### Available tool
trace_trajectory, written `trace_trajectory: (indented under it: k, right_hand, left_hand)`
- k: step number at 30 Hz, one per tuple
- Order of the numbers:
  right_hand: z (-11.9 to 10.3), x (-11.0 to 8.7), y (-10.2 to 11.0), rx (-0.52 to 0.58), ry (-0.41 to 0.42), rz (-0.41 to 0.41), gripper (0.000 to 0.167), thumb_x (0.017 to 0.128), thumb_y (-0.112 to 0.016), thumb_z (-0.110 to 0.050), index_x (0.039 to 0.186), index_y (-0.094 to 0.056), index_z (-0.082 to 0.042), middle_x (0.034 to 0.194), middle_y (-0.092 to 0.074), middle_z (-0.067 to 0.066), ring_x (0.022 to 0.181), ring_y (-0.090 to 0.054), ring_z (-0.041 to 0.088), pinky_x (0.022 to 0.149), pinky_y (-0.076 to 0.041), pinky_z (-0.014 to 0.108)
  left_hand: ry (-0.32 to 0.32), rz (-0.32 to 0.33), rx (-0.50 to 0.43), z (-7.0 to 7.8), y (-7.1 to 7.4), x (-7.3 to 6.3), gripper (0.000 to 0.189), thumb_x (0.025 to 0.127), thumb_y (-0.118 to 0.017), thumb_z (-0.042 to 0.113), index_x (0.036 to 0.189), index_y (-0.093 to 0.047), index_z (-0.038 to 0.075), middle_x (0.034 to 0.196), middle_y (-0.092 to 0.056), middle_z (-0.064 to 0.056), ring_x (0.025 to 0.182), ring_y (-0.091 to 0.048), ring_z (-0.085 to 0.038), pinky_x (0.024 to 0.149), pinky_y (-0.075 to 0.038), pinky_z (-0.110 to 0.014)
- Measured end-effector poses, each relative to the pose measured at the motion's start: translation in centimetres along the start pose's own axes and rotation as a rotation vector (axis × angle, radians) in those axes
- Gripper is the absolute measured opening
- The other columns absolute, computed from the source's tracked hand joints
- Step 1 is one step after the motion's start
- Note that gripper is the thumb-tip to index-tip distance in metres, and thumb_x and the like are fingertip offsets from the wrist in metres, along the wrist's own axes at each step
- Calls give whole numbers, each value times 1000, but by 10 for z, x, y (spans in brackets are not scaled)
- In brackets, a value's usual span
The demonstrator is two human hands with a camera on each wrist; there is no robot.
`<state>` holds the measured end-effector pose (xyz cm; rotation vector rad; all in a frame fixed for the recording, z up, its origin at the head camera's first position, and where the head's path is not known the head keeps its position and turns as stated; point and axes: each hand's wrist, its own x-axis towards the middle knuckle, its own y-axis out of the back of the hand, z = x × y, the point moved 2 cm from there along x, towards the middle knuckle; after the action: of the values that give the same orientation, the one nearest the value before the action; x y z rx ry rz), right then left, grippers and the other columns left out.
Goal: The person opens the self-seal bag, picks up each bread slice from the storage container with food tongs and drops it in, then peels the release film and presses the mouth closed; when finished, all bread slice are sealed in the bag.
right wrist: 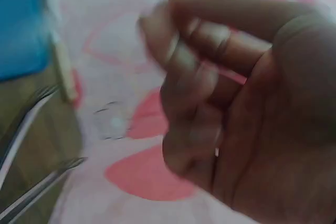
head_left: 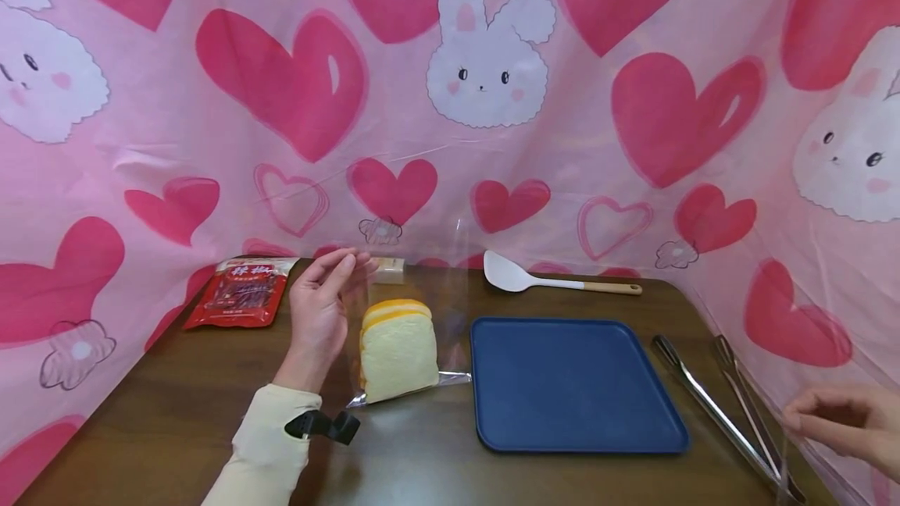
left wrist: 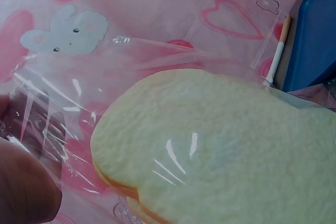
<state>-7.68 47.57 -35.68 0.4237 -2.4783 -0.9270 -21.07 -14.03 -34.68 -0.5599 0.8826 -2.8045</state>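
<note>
Bread slices (head_left: pixel 399 354) stand upright, stacked face to face, inside a clear plastic bag (head_left: pixel 453 334) above the table. My left hand (head_left: pixel 319 307) pinches the bag's upper left side between thumb and fingers; in the left wrist view the thumb (left wrist: pixel 26 184) is in front and the plastic gleams beside the bread (left wrist: pixel 210 140). Far to the right, my right hand (head_left: pixel 847 424) is raised with its fingers curled. A thin clear plastic strip (head_left: pixel 782 471) appears to hang from its fingertips. The right wrist view is blurred, and the strip cannot be made out there.
A blue tray (head_left: pixel 580 389) lies right of the bread, with metal tongs (head_left: pixel 727 412) beyond it. Behind the tray is a white spatula (head_left: pixel 509 276) with a wooden handle. A red food packet (head_left: pixel 242 291) lies back left, and a small pale packet (head_left: pixel 389 270) behind the bread.
</note>
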Motion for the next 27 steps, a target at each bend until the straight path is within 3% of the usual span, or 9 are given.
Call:
trace_trajectory:
  k: [2, 5, 8, 12, 16, 21, 27]
  right_hand:
    - [-2, 17, -4, -167, -206, -92, 28, 97, -62, 8, 95, -75, -17, 74, -61, -12, 61, -48, 4, 51, -37, 20]
    - [9, 47, -18, -267, -262, -216, 17, 101, -64, -4, 90, -73, -13, 73, -59, -14, 65, -48, 0, 55, -41, 21]
    - [26, 70, -35, -338, -250, -164, 19, 97, -68, -4, 81, -72, -13, 69, -58, -15, 63, -47, -4, 55, -39, 21]
    - [41, 92, -46, -439, -349, -82, 16, 95, -72, -9, 80, -74, -13, 69, -62, -10, 62, -48, -1, 57, -42, 23]
    - [47, 105, -50, -499, -403, -35, 14, 94, -73, -9, 81, -75, -10, 69, -64, -5, 63, -51, 7, 58, -44, 25]
    - [49, 113, -54, -498, -455, -39, 13, 94, -71, -10, 82, -75, -8, 69, -65, -3, 65, -54, 14, 58, -45, 29]
    - [51, 120, -58, -504, -477, -55, 9, 91, -74, -8, 92, -77, 0, 79, -73, 7, 72, -64, 22, 64, -56, 40]
  left_hand:
    - [0, -3, 4, 0, 0, 0, 13, 103, -67, 7, 110, -78, 6, 99, -83, -2, 94, -81, -17, 90, -64, -35]
    - [6, -3, -1, 0, 1, 0, 14, 103, -68, 8, 112, -77, 3, 99, -83, -2, 93, -81, -16, 90, -64, -34]
    - [11, 3, -15, -1, 0, -1, 13, 102, -67, 6, 109, -78, 4, 97, -83, -2, 92, -81, -16, 90, -64, -34]
    - [6, -5, -6, -2, -1, -1, 12, 103, -67, 6, 108, -78, 7, 97, -83, -2, 92, -81, -16, 90, -64, -35]
    - [1, -22, 9, -1, -3, -1, 12, 103, -68, 9, 108, -78, 9, 99, -83, -1, 94, -81, -17, 92, -64, -36]
    - [-3, -18, 22, -1, -4, -1, 12, 103, -68, 10, 106, -79, 13, 99, -83, -1, 97, -81, -19, 93, -63, -38]
    - [-1, -17, 19, -1, -2, -1, 21, 103, -68, 11, 119, -72, -3, 100, -83, -1, 97, -81, -18, 94, -63, -38]
